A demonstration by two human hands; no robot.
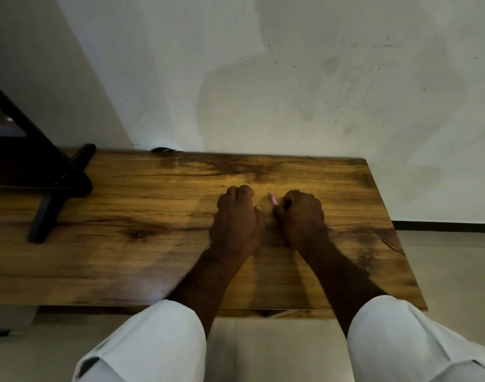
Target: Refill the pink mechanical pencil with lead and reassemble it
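curling round the blurred pink pencil, the right hand hides most of it; left hand curled, contents unclear.

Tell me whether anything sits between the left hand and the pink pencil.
Nothing visible does. The pink pencil pokes out of the grip of the right hand, and the left hand is curled just beside it; only the wooden table shows in the narrow gap. Whether the left hand holds anything is hidden.
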